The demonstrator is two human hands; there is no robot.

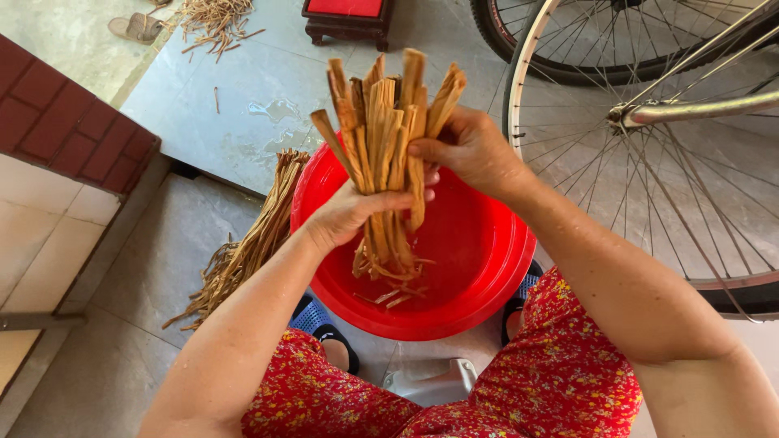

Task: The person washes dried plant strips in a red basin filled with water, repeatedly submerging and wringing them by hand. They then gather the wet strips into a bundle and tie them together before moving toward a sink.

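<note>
A bundle of tan dried plant strips (385,134) stands upright above a round red plastic basin (479,268). My left hand (349,212) wraps around the bundle's middle. My right hand (471,150) grips the bundle from the right side, fingers on its upper part. The strips' lower ends hang down inside the basin, where a few loose pieces (393,296) lie on the bottom.
A pile of long dried strips (251,243) lies on the floor left of the basin. More strips (213,20) are scattered far back. A bicycle wheel (673,154) stands close on the right. A brick-and-tile wall corner (57,138) is at left, a red stool (347,18) behind.
</note>
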